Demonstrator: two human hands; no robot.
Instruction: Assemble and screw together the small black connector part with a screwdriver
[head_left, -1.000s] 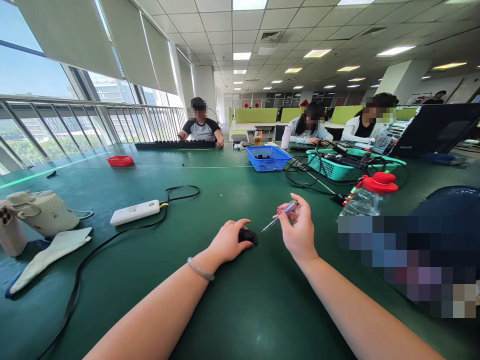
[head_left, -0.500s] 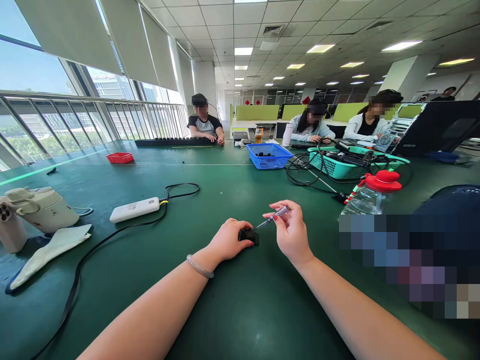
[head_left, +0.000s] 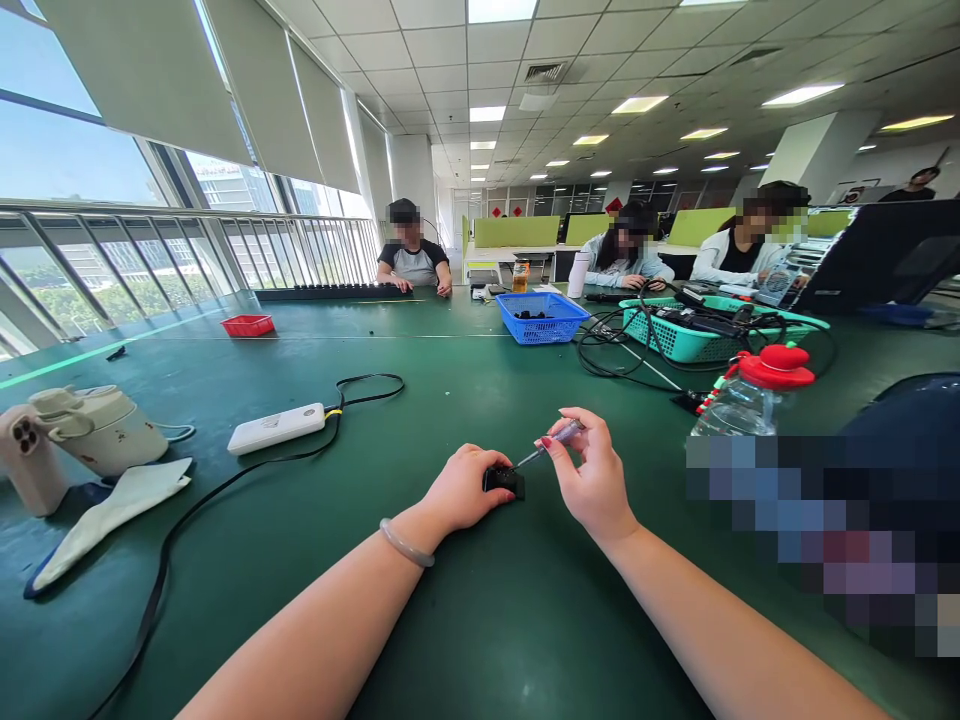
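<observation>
My left hand (head_left: 466, 488) is closed around a small black block-like part (head_left: 505, 483), steadying it on the green tabletop (head_left: 450, 640). In my right hand (head_left: 596, 480) is a screwdriver (head_left: 561, 434) with a clear purplish handle, pinched between thumb and fingers. It slants down to the left, and its tip meets the top of the black part. My fingers partly cover the part, so its exact kind cannot be made out.
A white power strip (head_left: 276, 428) with a black cable lies left. Beyond are a red tray (head_left: 248, 325), a blue basket (head_left: 542, 318) and a teal basket (head_left: 675, 340) of cables. A red-capped bottle (head_left: 750, 395) stands right. Several people sit across the table.
The whole view has shifted slightly, with things appearing a little lower and farther right. Both hands keep their holds, and the screwdriver tip stays at the black part.
</observation>
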